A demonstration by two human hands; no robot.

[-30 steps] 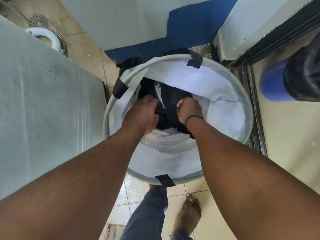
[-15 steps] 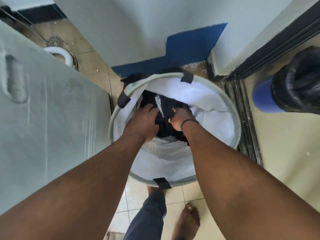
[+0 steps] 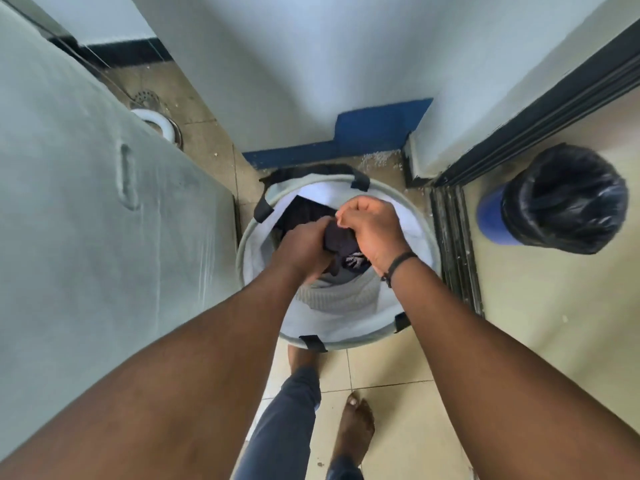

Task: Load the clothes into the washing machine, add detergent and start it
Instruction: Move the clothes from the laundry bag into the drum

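Because the clothes have to go into the washer, both hands reach down into the round white fabric laundry basket (image 3: 412, 216) and take hold of the same dark soft cloth (image 3: 341, 241). The left hand (image 3: 304, 249) has its fingers curled around the cloth from one side. The right hand (image 3: 372, 230), with a thin black band on its wrist, is closed into a fist on the cloth from the other side. The two hands sit close together, almost touching, so I think they are bunching the cloth up to lift it out in one go.

Under the hands, lower in the basket, lies a grey knitted cloth (image 3: 337, 296) with little ribs on it. It looks thick and soft. More dark clothes hide behind the hands. The basket has a bendy round rim with black strap tabs sewn on it, and its walls are thin and floppy. It stands on the pale shiny floor tiles (image 3: 388, 403), right under the person's arms.

To the left of the left hand is a big pale grey box with a flat side (image 3: 86, 220). I think it is the washing machine, but its door does not show. To the right of the right hand, well apart, stands a blue round bin with a shiny black bag (image 3: 557, 199) in it.

No clothes are in the washer yet, as far as I can tell.
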